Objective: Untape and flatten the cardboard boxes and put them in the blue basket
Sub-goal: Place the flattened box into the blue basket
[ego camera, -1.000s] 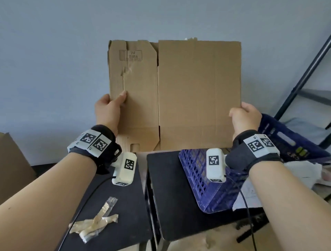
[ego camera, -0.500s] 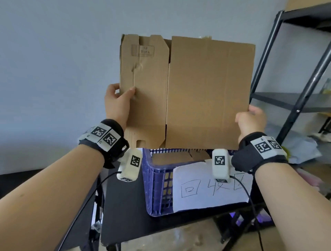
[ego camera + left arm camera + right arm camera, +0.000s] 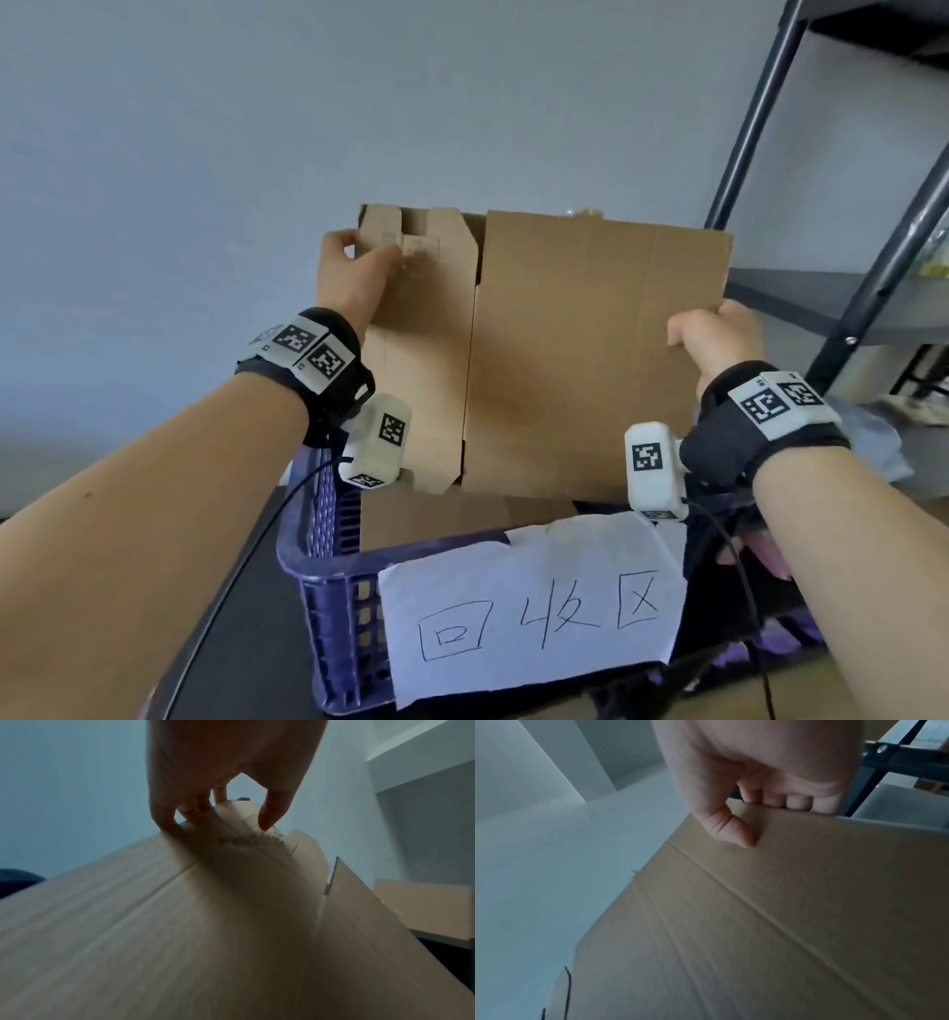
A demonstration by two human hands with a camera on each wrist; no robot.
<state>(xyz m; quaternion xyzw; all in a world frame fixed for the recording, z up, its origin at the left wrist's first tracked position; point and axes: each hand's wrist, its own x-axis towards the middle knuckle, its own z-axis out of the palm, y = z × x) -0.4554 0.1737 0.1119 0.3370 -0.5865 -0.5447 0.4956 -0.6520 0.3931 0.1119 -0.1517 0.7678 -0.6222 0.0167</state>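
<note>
A flattened brown cardboard box (image 3: 575,354) stands upright, its lower edge down inside the blue basket (image 3: 328,575). My left hand (image 3: 354,272) pinches its upper left edge, thumb on the near face and fingers behind; the left wrist view shows that left hand (image 3: 218,809) on the cardboard (image 3: 205,923). My right hand (image 3: 714,334) grips the right edge, and in the right wrist view the right hand (image 3: 752,815) holds the cardboard (image 3: 782,912) with its thumb on the near face. More flat cardboard (image 3: 436,519) lies in the basket.
A white paper sign (image 3: 529,611) with handwritten characters hangs on the basket's front wall. The basket stands on a black table (image 3: 246,642). A dark metal shelf rack (image 3: 842,288) rises at the right, close to my right hand. A grey wall is behind.
Both hands have lowered the flattened box from chest height down into the basket. My left hand now holds nearer the top corner. The view has turned right and closer to the basket.
</note>
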